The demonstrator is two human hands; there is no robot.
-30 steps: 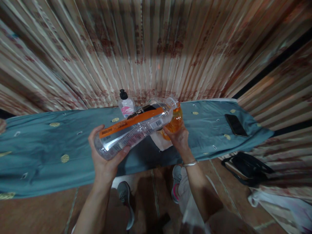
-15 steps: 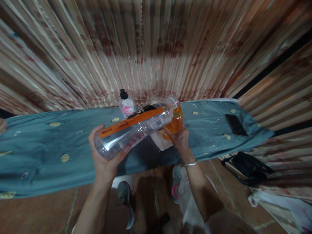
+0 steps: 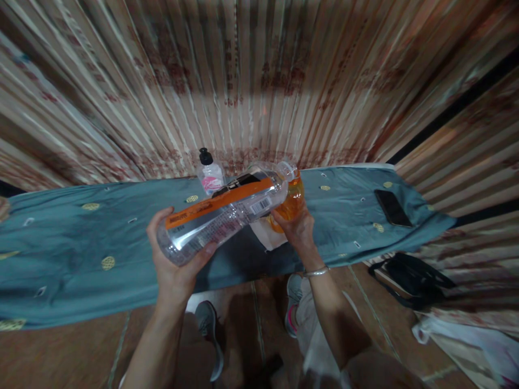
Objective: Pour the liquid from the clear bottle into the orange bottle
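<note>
The left hand (image 3: pixel 174 265) has its grip spread to the width of a clear plastic bottle with an orange-and-silver label (image 3: pixel 219 212), thumb and fingers closed about the base. That bottle slants above a bench draped in patterned teal cloth (image 3: pixel 77 248), its neck end overlapping the top of a translucent amber-orange container (image 3: pixel 293 201); whether they touch cannot be told. The right hand (image 3: pixel 299 228) has its grip curled round the container's near side, its far fingers hidden. Below the container lies a white, flat, soft-looking piece (image 3: pixel 270 237). A clear pump-topped bottle with black cap and pink label (image 3: pixel 211 178) stands behind, and a black phone (image 3: pixel 392 208) lies rightward.
</note>
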